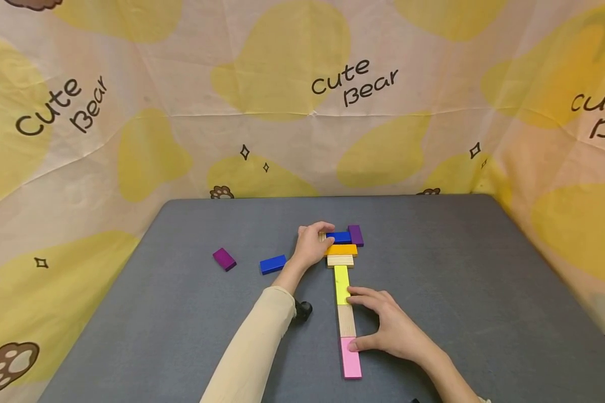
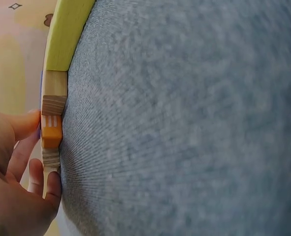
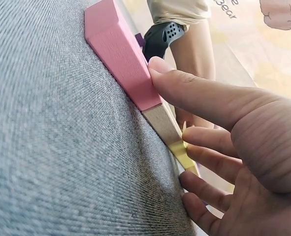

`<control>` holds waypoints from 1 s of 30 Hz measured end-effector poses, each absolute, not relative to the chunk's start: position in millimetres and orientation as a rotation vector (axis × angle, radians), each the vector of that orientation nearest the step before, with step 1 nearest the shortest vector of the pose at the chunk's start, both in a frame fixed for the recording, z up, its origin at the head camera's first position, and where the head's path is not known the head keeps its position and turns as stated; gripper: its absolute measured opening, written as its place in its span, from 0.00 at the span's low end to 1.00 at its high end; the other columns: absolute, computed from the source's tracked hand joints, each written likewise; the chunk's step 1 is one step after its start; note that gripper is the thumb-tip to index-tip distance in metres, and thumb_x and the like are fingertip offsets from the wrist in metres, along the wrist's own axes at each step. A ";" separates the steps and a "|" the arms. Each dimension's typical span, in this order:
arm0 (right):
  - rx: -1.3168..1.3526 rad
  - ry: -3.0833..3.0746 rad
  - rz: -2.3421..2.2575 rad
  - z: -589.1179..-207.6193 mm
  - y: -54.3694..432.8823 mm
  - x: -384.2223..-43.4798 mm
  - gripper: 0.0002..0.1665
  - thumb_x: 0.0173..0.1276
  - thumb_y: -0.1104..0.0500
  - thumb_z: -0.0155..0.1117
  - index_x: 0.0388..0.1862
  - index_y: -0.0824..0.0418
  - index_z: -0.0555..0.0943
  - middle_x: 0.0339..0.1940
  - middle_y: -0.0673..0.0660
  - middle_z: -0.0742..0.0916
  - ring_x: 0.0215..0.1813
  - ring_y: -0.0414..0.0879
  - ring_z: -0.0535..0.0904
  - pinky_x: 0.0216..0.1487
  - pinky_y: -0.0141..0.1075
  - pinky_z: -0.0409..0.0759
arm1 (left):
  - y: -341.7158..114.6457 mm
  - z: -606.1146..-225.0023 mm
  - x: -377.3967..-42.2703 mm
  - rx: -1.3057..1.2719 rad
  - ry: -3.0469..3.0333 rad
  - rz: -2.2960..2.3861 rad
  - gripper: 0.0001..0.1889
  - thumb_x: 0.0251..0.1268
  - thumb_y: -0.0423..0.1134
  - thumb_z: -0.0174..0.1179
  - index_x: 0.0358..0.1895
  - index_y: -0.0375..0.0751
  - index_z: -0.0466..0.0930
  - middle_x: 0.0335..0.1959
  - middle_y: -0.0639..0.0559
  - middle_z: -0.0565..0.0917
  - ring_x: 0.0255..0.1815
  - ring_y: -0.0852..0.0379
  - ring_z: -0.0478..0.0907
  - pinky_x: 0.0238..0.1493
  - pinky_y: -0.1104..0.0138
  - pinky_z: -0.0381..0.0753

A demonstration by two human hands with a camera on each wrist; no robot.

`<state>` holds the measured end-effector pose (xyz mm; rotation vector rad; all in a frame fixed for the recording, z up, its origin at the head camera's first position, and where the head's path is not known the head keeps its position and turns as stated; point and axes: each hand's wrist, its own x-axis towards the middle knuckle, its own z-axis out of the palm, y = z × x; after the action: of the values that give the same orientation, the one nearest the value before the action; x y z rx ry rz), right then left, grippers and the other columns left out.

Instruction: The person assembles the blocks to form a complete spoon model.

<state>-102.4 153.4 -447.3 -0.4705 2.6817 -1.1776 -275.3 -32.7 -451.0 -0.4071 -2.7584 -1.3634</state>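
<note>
At the far end of a line of blocks, my left hand (image 1: 312, 243) pinches around a plain wooden block (image 1: 322, 237) at the left end of the top row. Its thumb tip overlaps the blue block (image 1: 340, 238) in the head view. A purple block (image 1: 355, 235) closes that row on the right. Below it lie an orange block (image 1: 343, 250) and a pale striped block (image 1: 340, 261). My right hand (image 1: 395, 330) rests along the stem, fingertips at the yellow block (image 1: 341, 284) and thumb on the pink block (image 1: 350, 358). A bare wooden block (image 1: 346, 321) sits between them.
Left of the line lie a loose blue block (image 1: 273, 265) and a loose magenta block (image 1: 224, 259). The grey table (image 1: 459, 268) is backed by a patterned yellow curtain (image 1: 282, 84). A black wrist device (image 1: 303, 310) is on the left wrist.
</note>
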 end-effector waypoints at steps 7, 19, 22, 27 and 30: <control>-0.498 2.692 -1.181 -447.9 153.5 -102.2 0.49 0.41 0.34 0.81 0.63 0.47 0.78 0.69 0.42 0.72 0.63 0.46 0.64 0.59 0.53 0.69 | -31.9 -451.6 -274.6 -0.407 -2.738 -1.371 0.12 0.69 0.33 0.62 0.54 0.42 0.83 0.51 0.51 0.84 0.55 0.50 0.64 0.57 0.56 0.62; -0.477 2.682 -1.178 -447.4 154.7 -102.7 0.49 0.40 0.35 0.82 0.63 0.47 0.79 0.69 0.42 0.72 0.64 0.46 0.64 0.60 0.54 0.68 | -32.0 -451.4 -275.6 -0.411 -2.770 -1.389 0.12 0.68 0.33 0.63 0.52 0.44 0.84 0.49 0.52 0.84 0.57 0.50 0.63 0.58 0.56 0.62; -0.495 2.690 -1.183 -447.5 155.3 -102.5 0.49 0.40 0.35 0.82 0.63 0.47 0.79 0.69 0.42 0.72 0.63 0.46 0.64 0.59 0.53 0.69 | -31.6 -451.2 -275.4 -0.406 -2.775 -1.395 0.12 0.67 0.33 0.63 0.51 0.44 0.84 0.49 0.52 0.85 0.57 0.49 0.63 0.58 0.55 0.62; -0.554 2.705 -1.191 -447.9 156.5 -102.2 0.48 0.41 0.37 0.83 0.63 0.50 0.79 0.69 0.43 0.73 0.62 0.44 0.65 0.59 0.50 0.69 | -30.1 -452.3 -275.7 -0.402 -2.789 -1.328 0.11 0.66 0.35 0.65 0.50 0.45 0.85 0.48 0.53 0.85 0.56 0.49 0.63 0.59 0.53 0.60; -0.582 2.715 -1.189 -448.0 156.7 -102.2 0.47 0.42 0.37 0.83 0.63 0.51 0.79 0.69 0.44 0.73 0.61 0.43 0.65 0.59 0.48 0.70 | -27.3 -451.1 -274.7 -0.402 -2.807 -1.267 0.12 0.65 0.38 0.66 0.51 0.48 0.85 0.48 0.54 0.84 0.58 0.48 0.62 0.62 0.49 0.54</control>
<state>-102.2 156.7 -448.0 -0.5820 2.7152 -1.1888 -274.7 -27.3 -451.1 -0.4020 -2.8071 -1.2669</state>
